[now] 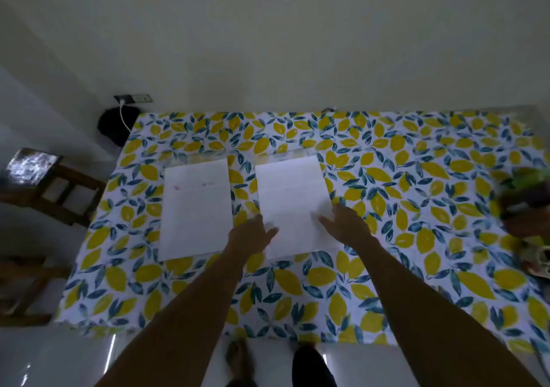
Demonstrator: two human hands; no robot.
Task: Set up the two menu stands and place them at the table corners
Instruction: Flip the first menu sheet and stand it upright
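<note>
Two flat white menu sheets lie side by side on the lemon-print tablecloth (387, 267). The left sheet (195, 208) lies untouched. The right sheet (293, 196) has both my hands at its near part. My left hand (253, 233) rests at its lower left edge, fingers spread. My right hand (342, 221) lies over its lower right edge, fingers apart. Neither hand grips anything. A clear acrylic stand edge seems to show faintly above each sheet, too blurred to be sure.
A wooden chair (59, 190) stands left of the table, another chair (23, 285) nearer. A dark bag (117, 127) with a white cable sits at the far left corner. Blurred green and brown clutter (526, 205) occupies the right edge. My feet show below the near table edge.
</note>
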